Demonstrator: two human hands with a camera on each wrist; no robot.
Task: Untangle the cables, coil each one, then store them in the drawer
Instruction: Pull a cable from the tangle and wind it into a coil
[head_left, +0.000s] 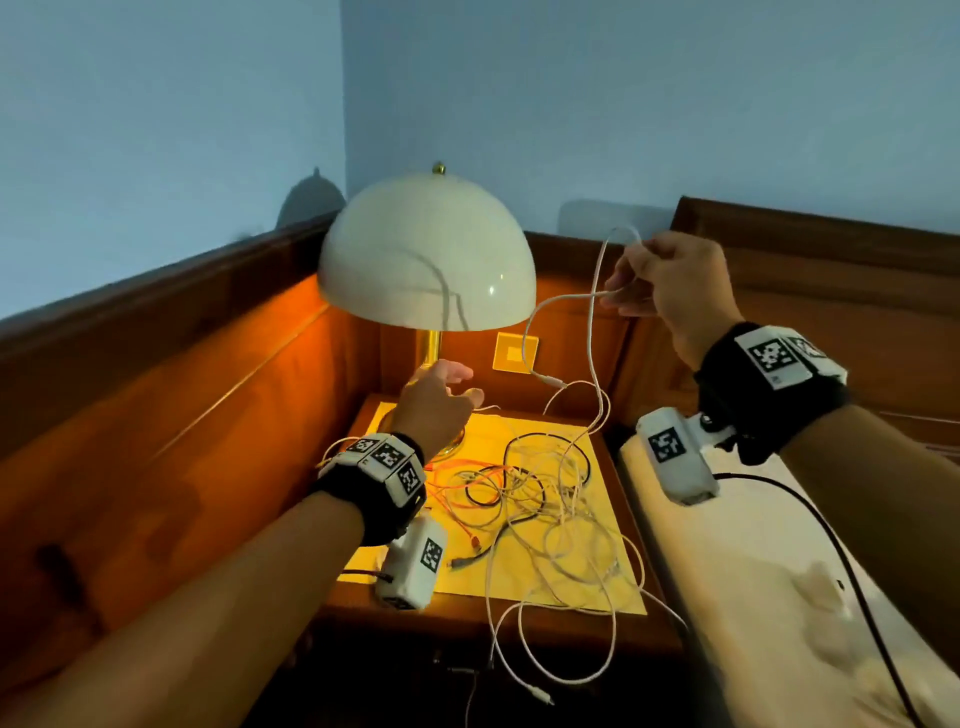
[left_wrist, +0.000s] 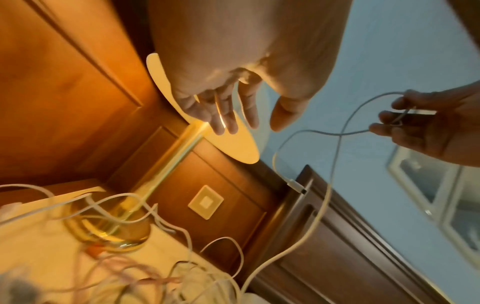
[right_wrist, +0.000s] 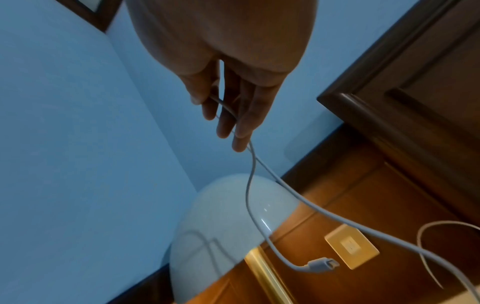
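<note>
A tangle of white, black and orange cables (head_left: 524, 493) lies on the lit nightstand top (head_left: 618, 582). My right hand (head_left: 654, 280) is raised right of the lamp and pinches a loop of a white cable (head_left: 592, 332), whose plug end (head_left: 553, 381) dangles free. The same cable (right_wrist: 250, 185) runs down from my fingers (right_wrist: 241, 133) in the right wrist view, its connector (right_wrist: 323, 264) hanging. My left hand (head_left: 447, 389) hovers by the lamp stem with fingers spread, holding nothing, also seen as the left hand (left_wrist: 233, 111). The drawer is hidden.
A white dome lamp (head_left: 426, 260) with a brass stem and base stands at the back of the nightstand. A wall switch (head_left: 514, 353) sits behind it. Wooden panelling surrounds the left and back; a bed (head_left: 779, 571) lies right. Cable ends hang over the front edge.
</note>
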